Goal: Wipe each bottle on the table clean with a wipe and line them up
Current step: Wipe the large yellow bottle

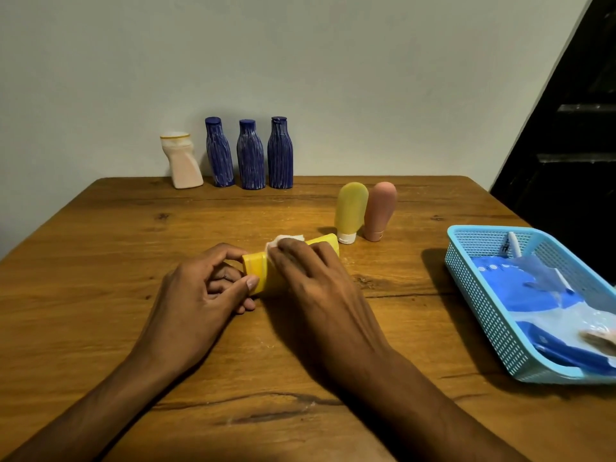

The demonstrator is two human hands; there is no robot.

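- Our left hand (200, 288) pinches the yellow bottle's (263, 273) cap end.
- Our right hand (310, 275) presses the wipe (283, 240) on it.
- We should rotate the bottle, covering every side.
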